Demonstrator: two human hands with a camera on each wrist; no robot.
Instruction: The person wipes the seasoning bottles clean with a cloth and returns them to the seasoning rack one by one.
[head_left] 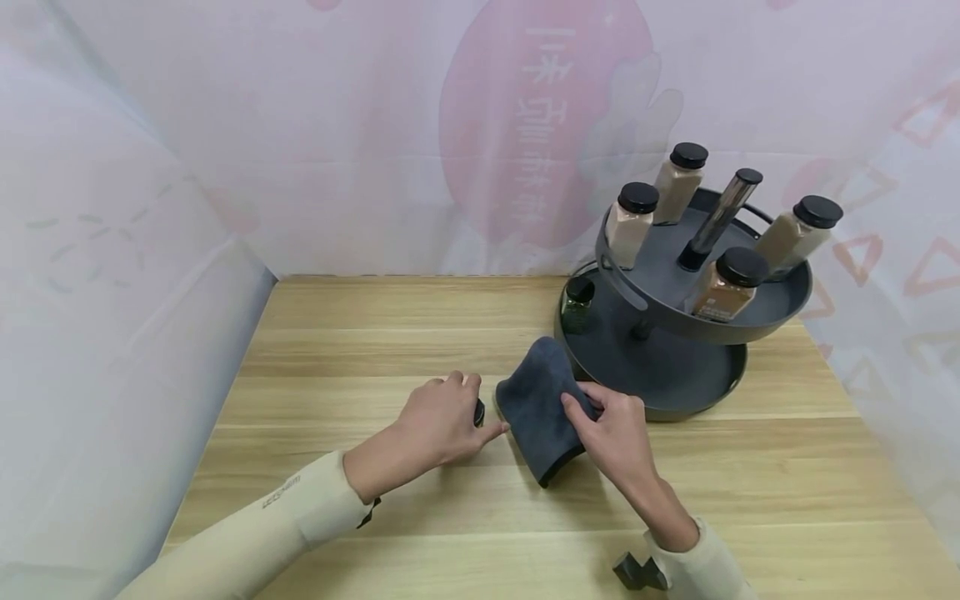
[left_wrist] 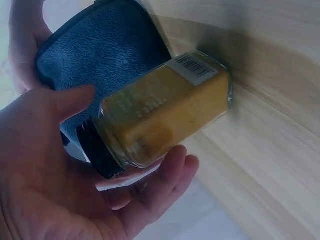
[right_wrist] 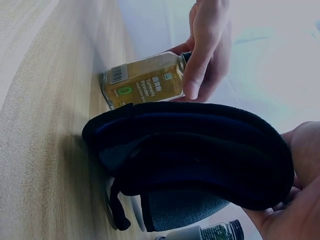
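My left hand [head_left: 446,421] has its fingers curled around the top of a glass jar of turmeric powder [left_wrist: 160,110], which has a black lid and a barcode label. The hand covers most of the jar in the head view. On the right wrist view the jar stands with its base at the wooden tabletop. My right hand [head_left: 618,429] pinches a dark blue-grey cloth [head_left: 542,408] with black edging, thumb on top. The cloth sags in folds beside the jar, its lower edge close over the table.
A dark two-tier round rack [head_left: 652,367] stands at the right, behind the cloth. Several black-lidded spice jars [head_left: 630,225] sit on its upper tier, and a small dark jar [head_left: 577,304] on the lower one. Printed curtains [head_left: 360,150] hang behind the wooden table [head_left: 337,333].
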